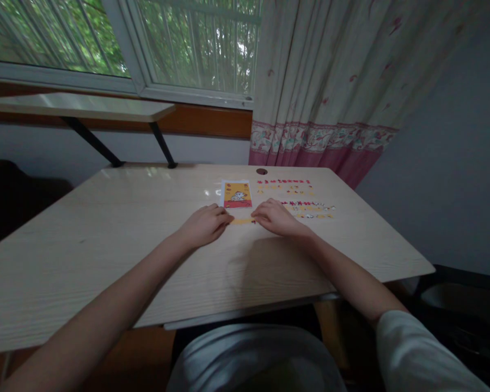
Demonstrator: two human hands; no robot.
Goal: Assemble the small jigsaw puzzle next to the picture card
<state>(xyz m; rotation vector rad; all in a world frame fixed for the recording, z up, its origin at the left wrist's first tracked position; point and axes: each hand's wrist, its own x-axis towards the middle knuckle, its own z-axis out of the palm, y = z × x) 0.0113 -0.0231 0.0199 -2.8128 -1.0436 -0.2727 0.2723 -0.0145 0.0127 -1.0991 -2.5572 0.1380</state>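
Note:
A short strip of joined yellow jigsaw pieces (242, 221) lies flat on the desk just below a picture card (237, 195), which shows a white animal on yellow and red. My left hand (206, 224) rests at the strip's left end, its fingers drawn together on the edge. At the other end my right hand (276, 218) pinches a small jigsaw piece (253, 221) with a dark red mark, against the strip. Loose red jigsaw pieces (283, 181) lie in a row to the right of the card. Yellow and white jigsaw pieces (314, 207) form more rows, partly hidden behind my right hand.
The pale wooden desk (106, 228) has a round cable hole (262, 171) near its back edge. A raised shelf (81, 106) on dark legs stands at the back left. Behind are a window (196, 49) and a patterned curtain (310, 81).

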